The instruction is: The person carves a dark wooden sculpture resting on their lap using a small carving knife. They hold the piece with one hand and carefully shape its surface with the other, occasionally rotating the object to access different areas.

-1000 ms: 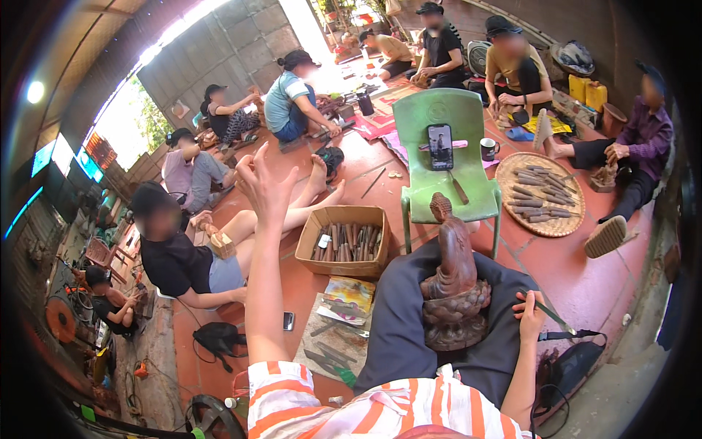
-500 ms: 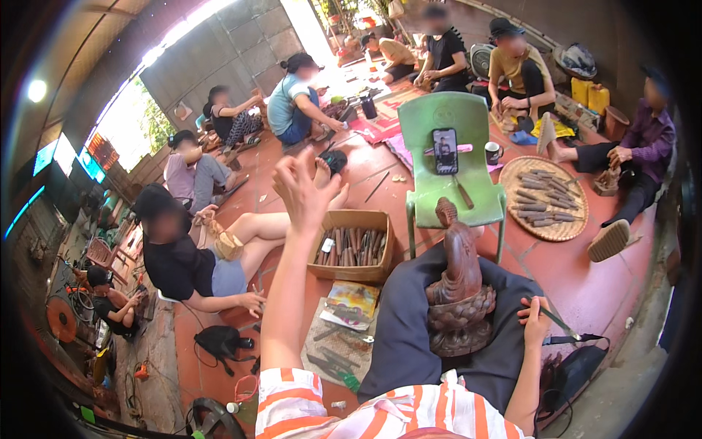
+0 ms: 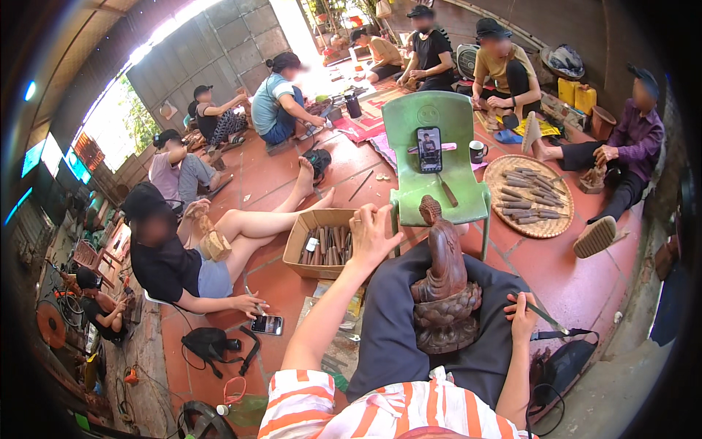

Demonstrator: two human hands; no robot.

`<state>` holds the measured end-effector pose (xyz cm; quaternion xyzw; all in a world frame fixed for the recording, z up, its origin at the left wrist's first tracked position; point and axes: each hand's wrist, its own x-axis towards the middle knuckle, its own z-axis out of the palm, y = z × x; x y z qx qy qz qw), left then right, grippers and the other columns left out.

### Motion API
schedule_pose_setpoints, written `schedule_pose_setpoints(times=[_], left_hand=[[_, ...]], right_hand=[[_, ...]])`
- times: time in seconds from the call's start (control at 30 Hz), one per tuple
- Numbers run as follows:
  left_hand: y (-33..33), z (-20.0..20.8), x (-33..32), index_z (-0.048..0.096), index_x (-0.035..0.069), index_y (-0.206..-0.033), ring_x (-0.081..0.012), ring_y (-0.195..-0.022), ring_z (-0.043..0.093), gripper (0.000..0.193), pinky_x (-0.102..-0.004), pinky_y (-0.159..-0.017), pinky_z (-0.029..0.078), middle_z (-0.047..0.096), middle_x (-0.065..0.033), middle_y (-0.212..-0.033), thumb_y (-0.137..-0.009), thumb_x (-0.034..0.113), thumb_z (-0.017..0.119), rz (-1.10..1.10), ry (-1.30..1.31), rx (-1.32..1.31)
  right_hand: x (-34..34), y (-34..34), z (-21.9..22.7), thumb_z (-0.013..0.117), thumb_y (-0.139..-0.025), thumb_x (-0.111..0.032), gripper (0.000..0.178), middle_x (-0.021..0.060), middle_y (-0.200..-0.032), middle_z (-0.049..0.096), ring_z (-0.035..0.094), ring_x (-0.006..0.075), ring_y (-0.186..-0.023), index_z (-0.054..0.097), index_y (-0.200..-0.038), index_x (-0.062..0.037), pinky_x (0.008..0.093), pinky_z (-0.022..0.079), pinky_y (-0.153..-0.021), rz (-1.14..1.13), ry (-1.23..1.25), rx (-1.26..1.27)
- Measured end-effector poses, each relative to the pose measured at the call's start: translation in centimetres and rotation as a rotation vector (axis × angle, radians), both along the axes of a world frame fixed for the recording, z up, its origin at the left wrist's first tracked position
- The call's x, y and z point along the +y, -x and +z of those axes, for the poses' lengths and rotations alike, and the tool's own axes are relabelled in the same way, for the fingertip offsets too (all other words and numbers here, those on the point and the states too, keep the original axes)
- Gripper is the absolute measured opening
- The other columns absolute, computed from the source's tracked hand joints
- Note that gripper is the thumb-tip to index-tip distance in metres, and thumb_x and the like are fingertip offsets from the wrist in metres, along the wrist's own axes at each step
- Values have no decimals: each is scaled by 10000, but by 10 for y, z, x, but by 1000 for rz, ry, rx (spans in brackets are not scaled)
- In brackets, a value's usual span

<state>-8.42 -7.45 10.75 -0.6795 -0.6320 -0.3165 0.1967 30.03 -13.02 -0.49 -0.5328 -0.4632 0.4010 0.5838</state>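
Observation:
A dark wooden Buddha statue [image 3: 445, 252] with a lotus base stands upright between my thighs. My left hand [image 3: 374, 235] is raised in the air to the left of the statue, its fingers bent but apart and nothing seen in them. Behind that hand is a cardboard box [image 3: 292, 252] packed with wooden-handled carving tools [image 3: 333, 245]. By my right thigh, my right hand [image 3: 521, 311] is closed round a slim, dark carving tool [image 3: 545, 316], whose end points down to the right. Its exact tip shape is too small to tell.
A green plastic chair [image 3: 418, 197] ahead bears a phone [image 3: 429, 150] and a wooden-handled tool [image 3: 447, 192]. A round woven tray [image 3: 537, 228] of tools lies to its right. At left a seated person [image 3: 168, 249] holds a pale carving. Several other people sit around the tiled floor.
My left hand has come down and to the right, from high over the floor to beside the statue. My right hand keeps its hold on the tool by my thigh.

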Motion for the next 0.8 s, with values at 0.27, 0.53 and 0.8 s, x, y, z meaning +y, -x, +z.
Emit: schedule_pose_setpoints(times=[0.27, 0.53, 0.8], left_hand=[[-9, 6, -1, 508, 152, -1255, -290, -1073, 414, 735, -436, -892, 342, 392, -108, -1125, -621, 317, 840, -35, -16, 8], [4, 113, -5, 470, 139, -1308, -318, -1074, 410, 832, -483, -935, 352, 373, -124, -1139, -588, 263, 869, 44, -435, -96], [12, 140, 1, 444, 102, -1325, -320, -1104, 413, 858, -462, -961, 332, 386, -143, -1146, -601, 272, 871, 53, -504, -127]], right_hand=[[0, 2, -1, 475, -1009, -237, 254, 121, -866, 696, 605, 93, -544, 580, -913, -26, 194, 445, -423, 2, 3, 16], [2, -5, -6, 482, -1006, -240, 242, 117, -860, 692, 605, 97, -539, 569, -935, -26, 195, 444, -422, -10, -8, 8], [3, 0, -2, 482, -1004, -214, 214, 110, -879, 685, 619, 108, -557, 560, -917, -35, 206, 456, -425, 16, 15, 13]])
